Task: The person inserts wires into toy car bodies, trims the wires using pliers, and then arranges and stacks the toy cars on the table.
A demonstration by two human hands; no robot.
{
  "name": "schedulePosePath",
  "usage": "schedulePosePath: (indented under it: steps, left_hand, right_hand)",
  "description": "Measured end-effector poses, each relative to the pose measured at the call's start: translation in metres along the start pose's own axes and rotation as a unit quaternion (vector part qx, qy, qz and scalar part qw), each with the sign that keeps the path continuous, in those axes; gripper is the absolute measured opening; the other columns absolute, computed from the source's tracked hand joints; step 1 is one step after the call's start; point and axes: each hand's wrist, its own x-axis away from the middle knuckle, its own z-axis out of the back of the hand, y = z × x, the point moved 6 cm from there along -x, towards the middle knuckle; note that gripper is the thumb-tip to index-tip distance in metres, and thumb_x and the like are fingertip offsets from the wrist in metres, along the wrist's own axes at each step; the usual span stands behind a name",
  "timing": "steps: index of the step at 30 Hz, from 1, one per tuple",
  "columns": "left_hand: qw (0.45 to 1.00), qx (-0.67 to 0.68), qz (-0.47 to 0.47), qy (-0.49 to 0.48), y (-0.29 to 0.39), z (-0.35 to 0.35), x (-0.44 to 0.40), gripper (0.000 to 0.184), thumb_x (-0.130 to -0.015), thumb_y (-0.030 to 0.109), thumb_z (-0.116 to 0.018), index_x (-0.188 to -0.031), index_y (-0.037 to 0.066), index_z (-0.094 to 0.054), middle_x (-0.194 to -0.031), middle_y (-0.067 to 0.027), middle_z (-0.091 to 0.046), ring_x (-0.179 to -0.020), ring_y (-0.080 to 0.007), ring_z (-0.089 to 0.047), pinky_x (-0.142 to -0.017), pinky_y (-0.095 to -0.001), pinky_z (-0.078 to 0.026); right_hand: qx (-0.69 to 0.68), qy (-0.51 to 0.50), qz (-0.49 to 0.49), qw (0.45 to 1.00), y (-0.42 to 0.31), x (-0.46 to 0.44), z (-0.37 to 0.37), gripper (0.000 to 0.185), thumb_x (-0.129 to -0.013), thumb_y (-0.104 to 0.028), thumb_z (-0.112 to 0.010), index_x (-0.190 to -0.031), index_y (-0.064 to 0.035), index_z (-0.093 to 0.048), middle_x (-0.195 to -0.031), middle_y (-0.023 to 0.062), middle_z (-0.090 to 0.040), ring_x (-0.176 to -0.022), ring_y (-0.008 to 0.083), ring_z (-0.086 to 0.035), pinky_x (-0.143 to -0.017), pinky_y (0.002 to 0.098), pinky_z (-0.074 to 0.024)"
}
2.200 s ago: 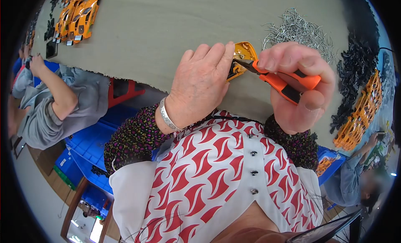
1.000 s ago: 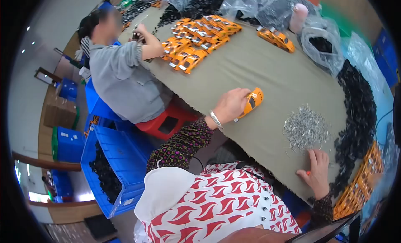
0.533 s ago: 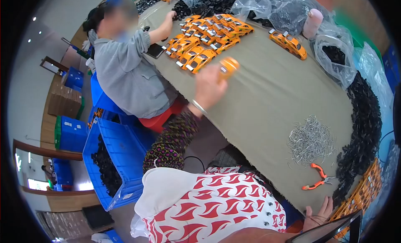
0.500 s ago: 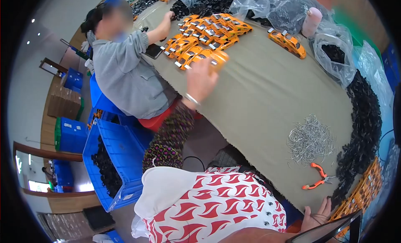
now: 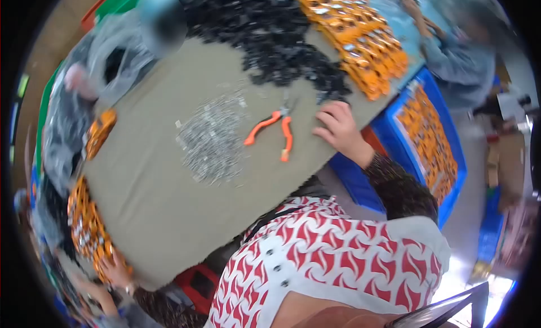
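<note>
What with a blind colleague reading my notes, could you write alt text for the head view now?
A person's left hand is at a cluster of orange toy cars; their right hand, apparently empty, is near the edge of a cloth-covered table. Open orange-handled pliers lie between the right hand and a pile of thin metal pieces, with black parts heaped beyond.

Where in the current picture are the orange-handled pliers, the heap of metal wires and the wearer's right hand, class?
Pliers [image 5: 288,137]: head view, on the right-hand orange handle.
Heap of metal wires [image 5: 211,141]: head view, on its middle.
Right hand [image 5: 344,131]: head view, on the back of the hand.
</note>
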Motion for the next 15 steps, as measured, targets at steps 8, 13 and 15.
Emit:
schedulePosePath:
  steps: [8, 13, 15]
  left_hand:
    - [0.956, 0.109, 0.255, -0.095, 0.011, 0.061, -0.037, 0.052, -0.086, 0.042, -0.059, -0.121, 0.003, -0.056, -0.123, -0.0204, -0.054, -0.113, -0.0366, -0.052, -0.092, -0.0421, -0.044]
    - [0.943, 0.186, 0.265, -0.075, 0.051, 0.133, -0.062, 0.047, -0.087, 0.031, -0.063, -0.122, 0.001, -0.055, -0.125, -0.0184, -0.054, -0.112, -0.0334, -0.053, -0.095, -0.0403, -0.042]
    - [0.934, 0.276, 0.224, -0.046, 0.071, 0.15, -0.078, 0.042, -0.087, 0.023, -0.063, -0.119, -0.002, -0.055, -0.121, -0.019, -0.055, -0.11, -0.0332, -0.054, -0.093, -0.0399, -0.042]
  right_hand:
    - [-0.112, 0.135, -0.085, 0.981, 0.061, -0.042, 0.006, 0.028, -0.076, -0.011, -0.073, -0.1, -0.0041, -0.062, -0.085, 0.0102, -0.059, -0.072, 0.0226, -0.059, -0.066, 0.0314, -0.0485]
    - [-0.172, 0.086, -0.198, 0.961, 0.072, -0.028, 0.038, 0.04, -0.075, -0.018, -0.074, -0.109, -0.0044, -0.06, -0.099, 0.0127, -0.059, -0.086, 0.0257, -0.059, -0.075, 0.0348, -0.0479]
    - [0.006, 0.014, -0.101, 0.995, 0.056, -0.015, 0.036, 0.051, -0.073, -0.025, -0.075, -0.116, -0.0046, -0.056, -0.109, 0.0143, -0.055, -0.096, 0.0285, -0.055, -0.082, 0.0375, -0.0457]
